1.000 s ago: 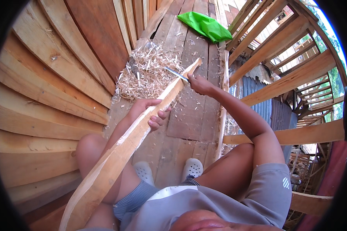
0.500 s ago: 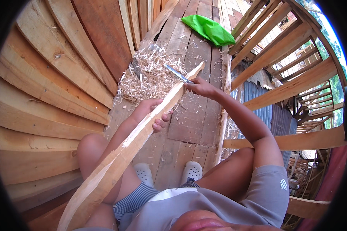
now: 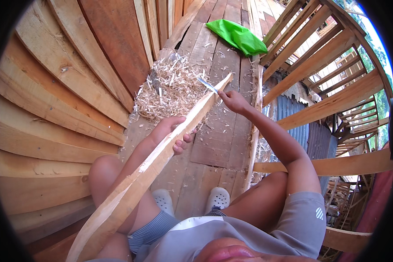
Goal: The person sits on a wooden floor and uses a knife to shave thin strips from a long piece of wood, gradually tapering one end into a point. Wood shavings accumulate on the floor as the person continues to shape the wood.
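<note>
A long, pale piece of wood (image 3: pixel 155 155) slants from my lap at the lower left up toward the far middle, with freshly cut faces along its upper side. My left hand (image 3: pixel 179 135) wraps round it near its middle, fingers showing on the right side. Farther along, my right hand (image 3: pixel 232 100) is closed on the handle of a knife (image 3: pixel 208 85). The handle itself is mostly hidden in my fist. The blade lies across the wood near its tapered far end, its tip pointing to the far left.
A heap of wood shavings (image 3: pixel 170 89) lies on the plank floor (image 3: pixel 214 142) against the board wall (image 3: pixel 52 102) at left. A bright green bag (image 3: pixel 236 37) rests farther off. Wooden railing slats (image 3: pixel 323 100) stand along the right side. My feet wear pale clogs (image 3: pixel 218 198).
The knife and my right hand have shifted slightly right and nearer along the wood, and the blade's angle has changed. My left hand keeps its hold.
</note>
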Demonstrator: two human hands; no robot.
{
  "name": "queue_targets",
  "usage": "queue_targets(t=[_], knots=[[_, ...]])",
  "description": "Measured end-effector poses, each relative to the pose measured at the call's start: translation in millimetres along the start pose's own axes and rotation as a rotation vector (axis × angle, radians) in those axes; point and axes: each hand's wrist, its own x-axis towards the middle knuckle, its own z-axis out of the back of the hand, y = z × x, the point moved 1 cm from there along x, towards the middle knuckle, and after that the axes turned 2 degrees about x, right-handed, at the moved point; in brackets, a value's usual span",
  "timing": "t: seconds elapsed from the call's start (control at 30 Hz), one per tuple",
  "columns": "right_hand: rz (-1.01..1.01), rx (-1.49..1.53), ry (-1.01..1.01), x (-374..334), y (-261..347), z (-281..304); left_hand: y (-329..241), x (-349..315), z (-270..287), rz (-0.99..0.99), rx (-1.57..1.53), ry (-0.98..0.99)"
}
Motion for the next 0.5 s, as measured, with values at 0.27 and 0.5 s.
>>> queue_targets(t=[0.27, 0.5], knots=[[-0.045, -0.051, -0.022, -12, 11, -5, 6, -9, 6, -0.035, 0.112, -0.013], [-0.053, 0.036, 0.090, -14, 4, -9, 8, -18, 5, -0.022, 0.143, -0.068]])
